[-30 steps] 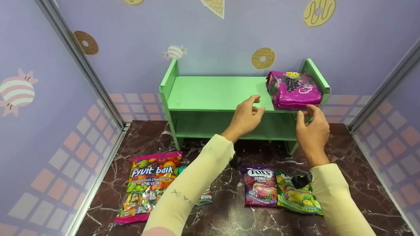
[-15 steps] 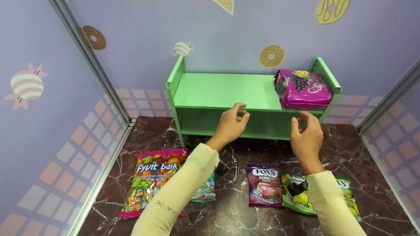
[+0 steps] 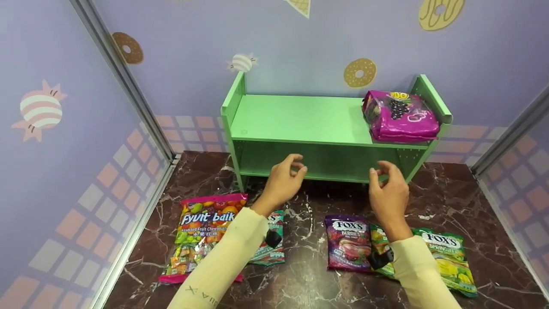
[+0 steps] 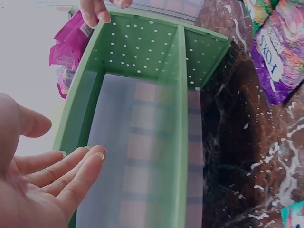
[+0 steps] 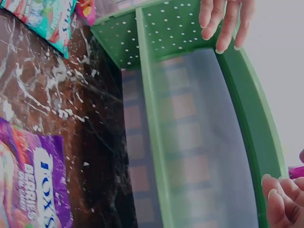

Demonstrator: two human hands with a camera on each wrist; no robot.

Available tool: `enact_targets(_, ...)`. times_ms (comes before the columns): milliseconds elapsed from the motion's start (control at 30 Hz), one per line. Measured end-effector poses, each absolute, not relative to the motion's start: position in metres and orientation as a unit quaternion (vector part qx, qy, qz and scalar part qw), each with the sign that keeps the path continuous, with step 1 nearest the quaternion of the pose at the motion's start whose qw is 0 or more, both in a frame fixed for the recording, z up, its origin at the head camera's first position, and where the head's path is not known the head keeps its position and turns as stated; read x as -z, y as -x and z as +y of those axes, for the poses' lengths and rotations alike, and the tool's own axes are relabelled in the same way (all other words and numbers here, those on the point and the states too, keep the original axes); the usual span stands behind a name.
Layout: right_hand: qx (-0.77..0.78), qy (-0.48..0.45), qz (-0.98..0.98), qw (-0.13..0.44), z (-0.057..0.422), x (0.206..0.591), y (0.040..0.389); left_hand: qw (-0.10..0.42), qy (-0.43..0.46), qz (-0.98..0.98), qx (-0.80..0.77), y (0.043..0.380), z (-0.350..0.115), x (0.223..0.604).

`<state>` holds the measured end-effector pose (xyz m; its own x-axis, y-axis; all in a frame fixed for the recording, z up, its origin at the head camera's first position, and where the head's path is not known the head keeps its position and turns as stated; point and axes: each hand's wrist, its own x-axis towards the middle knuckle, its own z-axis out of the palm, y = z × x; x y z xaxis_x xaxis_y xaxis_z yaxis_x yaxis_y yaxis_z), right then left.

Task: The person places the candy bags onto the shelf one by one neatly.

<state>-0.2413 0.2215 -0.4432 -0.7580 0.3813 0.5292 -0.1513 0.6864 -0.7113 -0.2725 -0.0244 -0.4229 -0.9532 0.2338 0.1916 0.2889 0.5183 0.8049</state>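
Packet (image 3: 403,118) in magenta lies at the right end of the top board of the green shelf (image 3: 296,118). The left hand (image 3: 283,180) and right hand (image 3: 389,193), loose-fingered, hold nothing before the shelf. In front of it lie the Fyuit Baik bag (image 3: 201,229), leftward, and Fox's Berries bag (image 3: 348,244), rightward.

Left hand (image 3: 283,180) and right hand (image 3: 390,191) apart, fingers loosely curved; both arms (image 3: 225,253) extended forward.

Head view from above, facing forward-down — wrist views closer, rolled sideways, sharing the green shelf (image 3: 296,118)
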Motion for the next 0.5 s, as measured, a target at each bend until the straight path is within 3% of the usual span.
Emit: enact_targets(500, -0.409, 0.074, -0.857, 0.304, 0.206, 0.479, 0.226, 0.017, 0.122, -0.857, 0.500, 0.250, -0.058, 0.464)
